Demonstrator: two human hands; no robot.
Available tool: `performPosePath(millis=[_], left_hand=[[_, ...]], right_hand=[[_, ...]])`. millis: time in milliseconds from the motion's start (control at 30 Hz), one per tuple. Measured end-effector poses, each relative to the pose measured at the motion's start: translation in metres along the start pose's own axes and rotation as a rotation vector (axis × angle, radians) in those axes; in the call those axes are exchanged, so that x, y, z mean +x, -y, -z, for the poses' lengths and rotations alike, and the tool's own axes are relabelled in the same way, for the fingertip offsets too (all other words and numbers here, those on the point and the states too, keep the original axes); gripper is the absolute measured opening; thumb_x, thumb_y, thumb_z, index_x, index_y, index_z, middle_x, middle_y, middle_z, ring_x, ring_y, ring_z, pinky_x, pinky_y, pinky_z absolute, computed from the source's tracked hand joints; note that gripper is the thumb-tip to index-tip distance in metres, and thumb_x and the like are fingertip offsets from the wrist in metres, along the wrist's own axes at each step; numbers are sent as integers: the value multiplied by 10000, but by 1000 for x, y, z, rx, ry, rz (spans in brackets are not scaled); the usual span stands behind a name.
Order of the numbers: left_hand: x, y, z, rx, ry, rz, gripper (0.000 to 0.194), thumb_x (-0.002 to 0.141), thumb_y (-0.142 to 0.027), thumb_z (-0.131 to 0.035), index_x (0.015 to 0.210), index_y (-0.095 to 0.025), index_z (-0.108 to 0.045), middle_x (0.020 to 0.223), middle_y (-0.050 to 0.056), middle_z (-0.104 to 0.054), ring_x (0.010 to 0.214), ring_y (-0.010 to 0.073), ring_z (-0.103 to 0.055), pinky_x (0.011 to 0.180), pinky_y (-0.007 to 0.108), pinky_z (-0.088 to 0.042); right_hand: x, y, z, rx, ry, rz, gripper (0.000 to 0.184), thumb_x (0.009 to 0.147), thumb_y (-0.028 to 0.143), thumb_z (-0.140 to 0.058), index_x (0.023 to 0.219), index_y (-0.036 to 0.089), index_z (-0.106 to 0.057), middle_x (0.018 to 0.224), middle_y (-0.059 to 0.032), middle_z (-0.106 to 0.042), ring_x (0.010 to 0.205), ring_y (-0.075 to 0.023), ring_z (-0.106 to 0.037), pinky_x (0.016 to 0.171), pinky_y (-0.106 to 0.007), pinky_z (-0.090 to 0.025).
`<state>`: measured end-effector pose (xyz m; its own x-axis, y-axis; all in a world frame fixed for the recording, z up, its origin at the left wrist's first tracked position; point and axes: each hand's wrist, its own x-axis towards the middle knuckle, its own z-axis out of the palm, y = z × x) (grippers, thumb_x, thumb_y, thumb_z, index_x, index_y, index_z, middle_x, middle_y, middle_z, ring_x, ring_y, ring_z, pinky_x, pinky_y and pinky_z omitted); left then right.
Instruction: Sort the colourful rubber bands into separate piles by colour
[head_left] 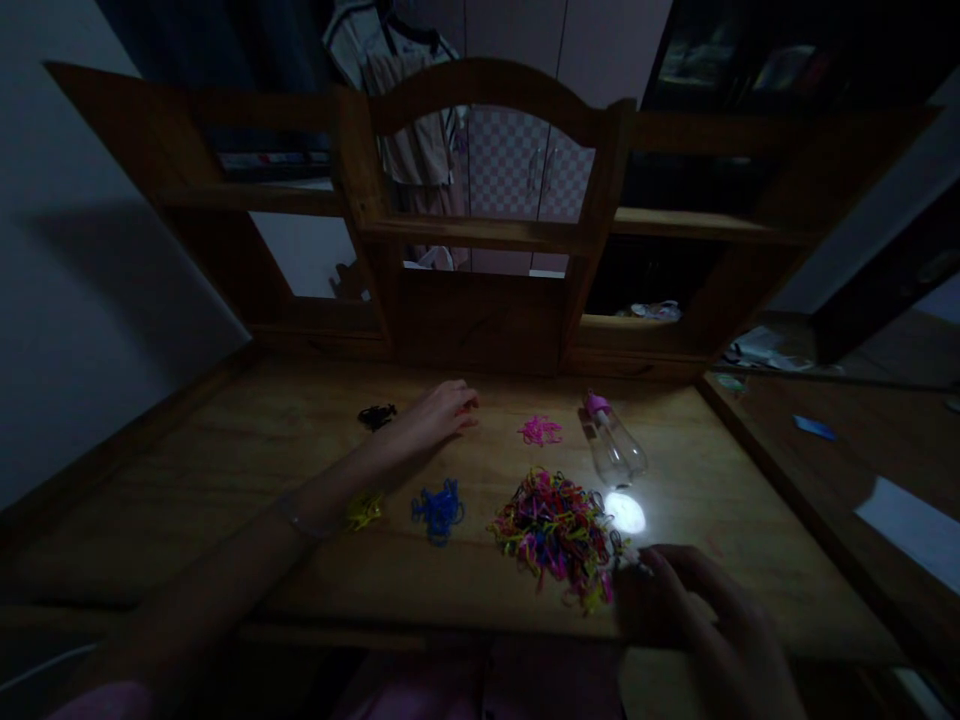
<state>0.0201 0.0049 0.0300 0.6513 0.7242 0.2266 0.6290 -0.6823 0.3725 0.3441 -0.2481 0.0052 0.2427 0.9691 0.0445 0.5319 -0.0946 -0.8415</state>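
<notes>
My left hand (pixel 450 408) reaches over the far middle of the desk with its fingers bent together. Red rubber band bits show at its fingertips; whether more lie underneath is hidden. My right hand (pixel 705 595) is closed at the near right edge of a mixed pile of coloured rubber bands (pixel 555 530). Its thumb and forefinger meet by a small pale bit (pixel 631 556), too dark to name. Around my left arm lie small heaps of black bands (pixel 376 416), yellow bands (pixel 364 510) and blue bands (pixel 439 512). Pink bands (pixel 540 430) lie beyond the mixed pile.
A clear bottle with a pink cap (pixel 616 455) lies on its side behind the pile, near a bright light spot. The wooden desk (pixel 285 400) backs onto a raised shelf unit (pixel 480 235). White paper (pixel 915 530) lies on the surface to the right.
</notes>
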Motion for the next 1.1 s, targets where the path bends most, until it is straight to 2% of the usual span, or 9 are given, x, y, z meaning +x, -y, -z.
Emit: performPosePath(millis=[200, 267, 367, 433, 500, 667, 800, 933, 1100], left_hand=[[-9, -48, -5, -45, 20, -144, 196, 965, -309, -460, 979, -205, -625, 962, 57, -592, 909, 195, -562, 796, 320, -439], [-16, -65, -14, -2, 8, -192, 227, 983, -299, -419, 960, -200, -623, 943, 62, -592, 894, 198, -563, 792, 330, -443], [-22, -81, -30, 82, -29, -226, 244, 989, -277, -398, 913, -192, -614, 913, 67, -601, 865, 204, -562, 788, 350, -440], [-24, -83, -39, 114, -72, -223, 230, 983, -261, -407, 892, -192, -607, 897, 66, -610, 848, 206, -562, 780, 355, -438], [-24, -80, -45, 120, -117, -211, 219, 979, -246, -411, 892, -190, -604, 881, 67, -616, 838, 206, -565, 780, 358, -438], [-24, -67, -51, 56, -191, -161, 213, 971, -230, -423, 880, -180, -609, 848, 69, -627, 821, 204, -580, 766, 355, -449], [-24, -63, -51, -57, -242, -98, 199, 966, -233, -442, 876, -186, -613, 846, 55, -642, 803, 187, -591, 730, 329, -461], [-25, -62, -50, -83, -269, -117, 195, 955, -221, -451, 890, -184, -630, 858, 65, -654, 806, 186, -603, 730, 325, -471], [-27, -64, -53, -74, -244, -112, 176, 949, -227, -472, 877, -191, -628, 836, 61, -643, 804, 189, -599, 728, 327, -475]], right_hand=[[18, 13, -6, -27, -15, 85, 256, 913, 425, -549, 930, 206, -680, 919, -54, -699, 795, -196, -675, 620, -208, -545], [32, 24, -9, -89, -19, 176, 213, 924, 378, -543, 958, 210, -669, 920, -52, -687, 746, -183, -654, 586, -222, -521], [60, 44, -20, -175, 96, 365, 147, 930, 256, -544, 1025, 232, -653, 989, -50, -669, 832, -188, -636, 694, -262, -508], [82, 56, -31, -233, 197, 475, 189, 924, 177, -555, 1080, 240, -641, 1061, -58, -650, 955, -201, -613, 821, -297, -485], [101, 63, -45, -309, 271, 555, 217, 910, 127, -573, 1088, 230, -642, 1075, -66, -641, 978, -203, -601, 851, -303, -467], [132, 58, -68, -430, 403, 581, 167, 861, 33, -568, 883, 169, -663, 902, -51, -644, 819, -158, -611, 720, -229, -444], [136, 55, -67, -401, 426, 545, 152, 822, 41, -600, 832, 175, -672, 829, -18, -656, 736, -139, -607, 665, -216, -426], [137, 57, -61, -355, 424, 523, 141, 824, 74, -603, 869, 186, -678, 812, -6, -655, 736, -143, -599, 663, -221, -430], [149, 59, -63, -371, 550, 648, 148, 803, 65, -620, 864, 189, -672, 873, -12, -635, 778, -145, -587, 685, -221, -429]])
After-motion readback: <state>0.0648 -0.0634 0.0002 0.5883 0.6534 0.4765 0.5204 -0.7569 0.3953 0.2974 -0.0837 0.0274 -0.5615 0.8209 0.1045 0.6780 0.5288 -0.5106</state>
